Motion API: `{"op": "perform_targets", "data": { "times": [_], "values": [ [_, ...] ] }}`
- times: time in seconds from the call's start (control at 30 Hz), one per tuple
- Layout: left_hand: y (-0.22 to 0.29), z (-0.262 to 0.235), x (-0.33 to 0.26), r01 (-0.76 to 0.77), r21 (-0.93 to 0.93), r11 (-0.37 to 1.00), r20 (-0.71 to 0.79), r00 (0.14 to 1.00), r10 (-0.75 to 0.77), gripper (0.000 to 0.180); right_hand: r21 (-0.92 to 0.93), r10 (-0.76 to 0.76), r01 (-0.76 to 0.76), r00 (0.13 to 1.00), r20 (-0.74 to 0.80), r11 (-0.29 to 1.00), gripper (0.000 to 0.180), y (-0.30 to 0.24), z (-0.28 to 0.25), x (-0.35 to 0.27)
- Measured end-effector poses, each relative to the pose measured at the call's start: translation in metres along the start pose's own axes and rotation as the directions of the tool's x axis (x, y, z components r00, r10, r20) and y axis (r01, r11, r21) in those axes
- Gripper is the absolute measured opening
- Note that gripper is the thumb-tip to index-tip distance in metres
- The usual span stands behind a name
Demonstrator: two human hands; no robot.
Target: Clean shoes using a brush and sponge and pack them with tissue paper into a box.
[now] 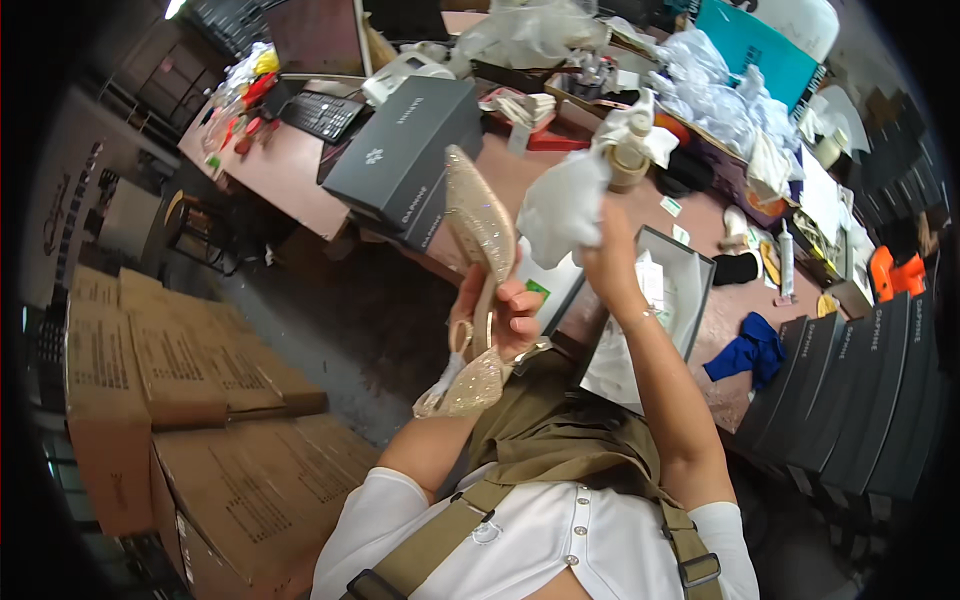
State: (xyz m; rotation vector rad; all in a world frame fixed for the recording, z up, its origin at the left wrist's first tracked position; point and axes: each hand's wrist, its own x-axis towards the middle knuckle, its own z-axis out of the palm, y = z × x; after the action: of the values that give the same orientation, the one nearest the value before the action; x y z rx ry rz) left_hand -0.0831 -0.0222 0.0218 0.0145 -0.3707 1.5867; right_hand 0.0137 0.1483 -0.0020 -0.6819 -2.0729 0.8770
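My left hand (512, 312) is wrapped round a glittery gold pointed shoe (480, 215), its tip pointing up and away from me. Below the same hand hangs another glittery gold part (470, 385); I cannot tell whether it belongs to this shoe or to a second one. My right hand (612, 258) grips a crumpled white cloth or paper (563, 208), slightly blurred, just right of the shoe and apart from it. Under my right forearm lies an open grey shoebox (705, 285) with white paper inside.
Closed dark grey shoeboxes (405, 150) sit on the table at left; more grey boxes (840, 390) line up at right. A pump bottle (630, 155), a blue cloth (750, 350) and an orange tape dispenser (895, 272) stand around. Brown cartons (250, 490) are stacked at lower left.
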Motion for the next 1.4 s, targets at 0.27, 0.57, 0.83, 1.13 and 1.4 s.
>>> {"op": "perform_targets", "data": {
  "times": [0.27,0.57,0.83,1.13,1.4],
  "values": [
    [-0.008,-0.044,-0.011,-0.02,-0.29,0.957,0.062,0.997,0.04,0.017,-0.686,0.127,0.375,0.817,0.563,0.624,0.05,0.053,0.046,-0.05],
    [-0.002,-0.067,-0.003,0.092,-0.375,0.922,0.01,0.995,-0.095,0.025,-0.344,0.037,0.14,0.886,0.461,0.928,0.056,-0.016,-0.053,-0.08],
    [0.081,-0.112,0.034,0.566,0.573,0.592,-0.759,0.64,0.123,0.041,-0.069,0.421,-0.428,0.826,0.374,0.901,0.028,-0.014,-0.093,-0.158],
    [0.024,-0.049,0.027,0.213,0.797,-0.565,0.104,0.873,0.477,0.036,-0.665,0.541,-0.248,0.794,0.277,0.704,0.036,0.045,-0.055,-0.157],
    [-0.086,-0.075,-0.034,0.225,0.903,-0.365,-0.144,0.961,0.238,0.099,-0.097,0.557,-0.556,0.776,0.297,0.826,0.037,0.054,-0.091,-0.136]
  ]
}}
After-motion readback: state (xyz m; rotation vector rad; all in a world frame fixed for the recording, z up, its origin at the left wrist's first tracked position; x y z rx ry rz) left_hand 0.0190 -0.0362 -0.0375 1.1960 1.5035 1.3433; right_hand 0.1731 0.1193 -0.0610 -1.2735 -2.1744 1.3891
